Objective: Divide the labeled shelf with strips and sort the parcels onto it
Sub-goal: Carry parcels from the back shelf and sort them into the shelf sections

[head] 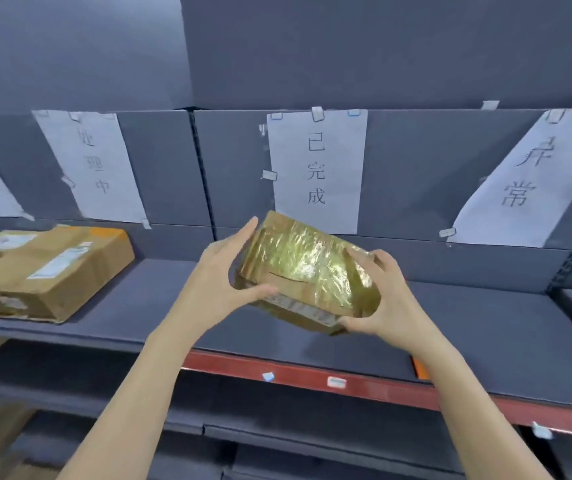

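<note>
Resting between both hands' fingers (364, 254), seemingly airborne: parcel (307, 271).

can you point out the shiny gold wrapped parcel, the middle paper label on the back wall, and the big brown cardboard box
shiny gold wrapped parcel (307, 263): head view, on its crinkled top face
middle white paper label (316, 173): head view, on its centre
big brown cardboard box (52, 271): head view, on its top face

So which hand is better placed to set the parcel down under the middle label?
Probably the right hand: it cups the parcel from below at its lower corner, while the left hand only steadies its side.
</note>
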A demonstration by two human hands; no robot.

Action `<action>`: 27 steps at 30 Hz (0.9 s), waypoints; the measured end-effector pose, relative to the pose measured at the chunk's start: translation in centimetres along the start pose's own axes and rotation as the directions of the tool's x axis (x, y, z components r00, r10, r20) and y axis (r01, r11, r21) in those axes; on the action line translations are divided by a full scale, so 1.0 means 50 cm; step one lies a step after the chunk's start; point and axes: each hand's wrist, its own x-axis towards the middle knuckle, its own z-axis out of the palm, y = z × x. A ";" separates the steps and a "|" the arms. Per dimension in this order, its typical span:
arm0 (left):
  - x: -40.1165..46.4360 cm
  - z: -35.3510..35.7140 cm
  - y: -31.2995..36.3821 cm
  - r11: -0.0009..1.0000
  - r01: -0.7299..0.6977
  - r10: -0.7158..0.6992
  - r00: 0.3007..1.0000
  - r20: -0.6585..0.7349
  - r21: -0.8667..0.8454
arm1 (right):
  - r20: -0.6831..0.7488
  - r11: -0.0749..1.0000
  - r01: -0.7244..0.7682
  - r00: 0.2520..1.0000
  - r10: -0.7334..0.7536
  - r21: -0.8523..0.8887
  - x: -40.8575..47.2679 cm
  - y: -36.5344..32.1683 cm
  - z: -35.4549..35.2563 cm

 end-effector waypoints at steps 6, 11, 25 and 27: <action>0.034 0.007 0.005 0.982 -0.038 0.076 0.976 0.204 -0.184 | 0.267 0.998 -0.019 0.964 0.004 0.053 0.015 0.005 -0.092; 0.048 0.014 0.031 0.922 0.029 -0.012 0.999 0.045 -0.385 | 0.143 0.956 -0.117 0.986 0.080 0.269 0.026 0.018 -0.103; 0.053 0.038 0.023 0.709 0.266 -0.295 0.953 0.067 -0.653 | 0.201 0.667 -0.275 0.961 0.188 0.692 0.005 0.060 -0.041; 0.047 0.053 0.039 0.613 0.255 -0.375 0.927 0.009 -0.748 | 0.109 0.621 -0.234 0.966 0.234 0.748 0.007 0.052 -0.041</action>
